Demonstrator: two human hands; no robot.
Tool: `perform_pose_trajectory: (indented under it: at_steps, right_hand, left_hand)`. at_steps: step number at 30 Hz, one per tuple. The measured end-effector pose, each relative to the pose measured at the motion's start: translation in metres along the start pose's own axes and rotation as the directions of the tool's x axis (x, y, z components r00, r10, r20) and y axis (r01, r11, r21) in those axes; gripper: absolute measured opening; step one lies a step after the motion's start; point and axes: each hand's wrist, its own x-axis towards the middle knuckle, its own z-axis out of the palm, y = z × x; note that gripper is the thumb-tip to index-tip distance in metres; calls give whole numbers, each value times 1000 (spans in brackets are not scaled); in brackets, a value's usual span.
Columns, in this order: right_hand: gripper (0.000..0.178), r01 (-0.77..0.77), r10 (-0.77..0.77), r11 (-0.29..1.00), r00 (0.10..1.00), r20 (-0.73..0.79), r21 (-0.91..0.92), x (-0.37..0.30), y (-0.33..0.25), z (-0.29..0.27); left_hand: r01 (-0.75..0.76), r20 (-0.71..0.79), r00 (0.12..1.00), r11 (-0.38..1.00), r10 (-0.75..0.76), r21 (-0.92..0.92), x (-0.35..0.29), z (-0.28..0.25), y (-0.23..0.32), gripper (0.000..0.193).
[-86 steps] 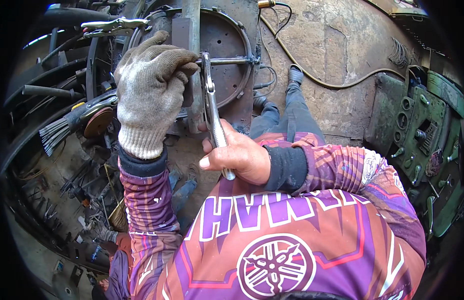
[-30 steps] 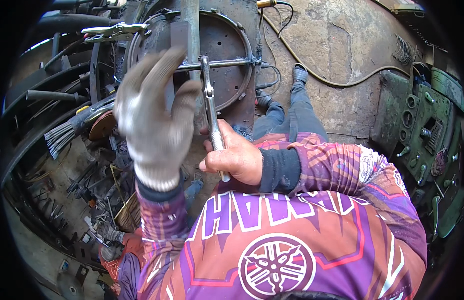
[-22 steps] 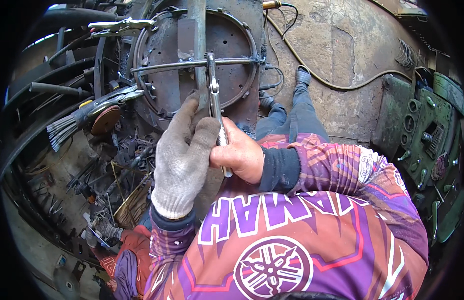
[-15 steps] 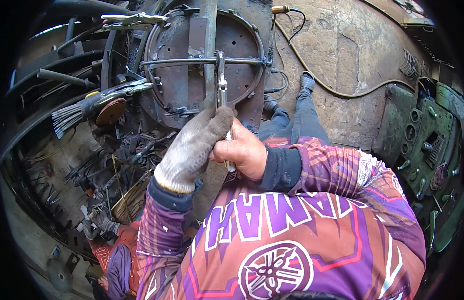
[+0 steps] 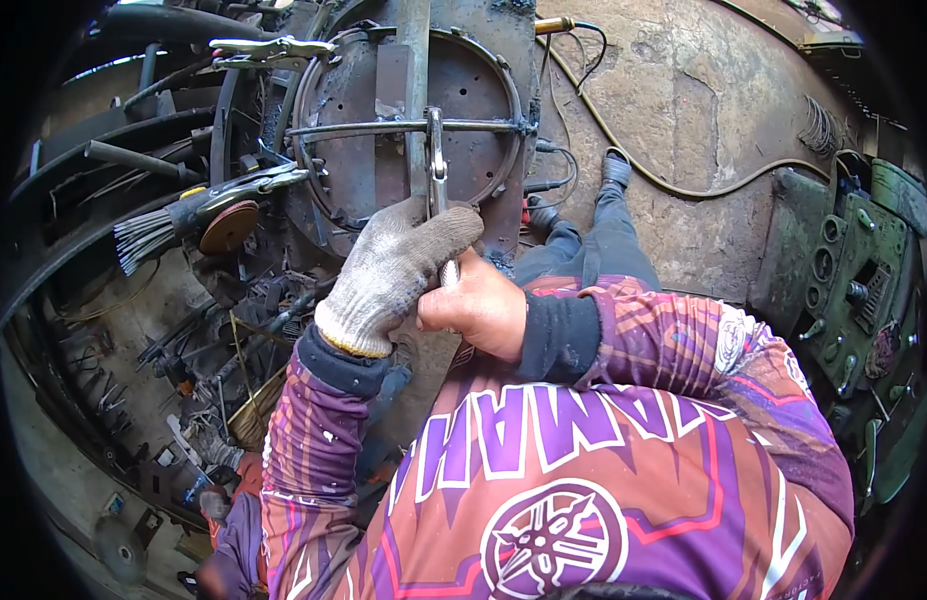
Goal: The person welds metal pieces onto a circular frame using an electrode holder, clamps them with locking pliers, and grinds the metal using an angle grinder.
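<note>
- Hands first: our bare right hand [image 5: 475, 306] is curled round the lower handle of the locking pliers [image 5: 438, 165]; our gloved left hand [image 5: 395, 262] wraps them higher up, fingers folded, touching the right.
- Pliers point away from us, head at the thin rod [image 5: 353, 128] where it crosses the long bar [image 5: 415, 75]; we can't tell if they're locked.
- Risk, we judge: a weak bite or an uneven squeeze could let the head slip or twist the rod off line.
- Pinch risk too: bare skin and glove crowd the handles.
- Farther out, the rod spans the ring [image 5: 516, 100]; a hard pull might shift both.
- Second pliers [image 5: 273, 50] sit at the ring's upper left, well apart from our hands.
</note>
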Motion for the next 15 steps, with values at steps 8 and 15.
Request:
perform_pose_trajectory:
  at_steps: [8,15]
  right_hand:
    - [52,-152,178,947,982,-67,284,1,15,9]
    - [51,-279,288,907,958,19,315,-1,1,1]
  left_hand:
    - [-265,10,963,936,270,232,4,-3,-17,16]
    - [-392,60,918,870,392,300,2,-5,-20,17]
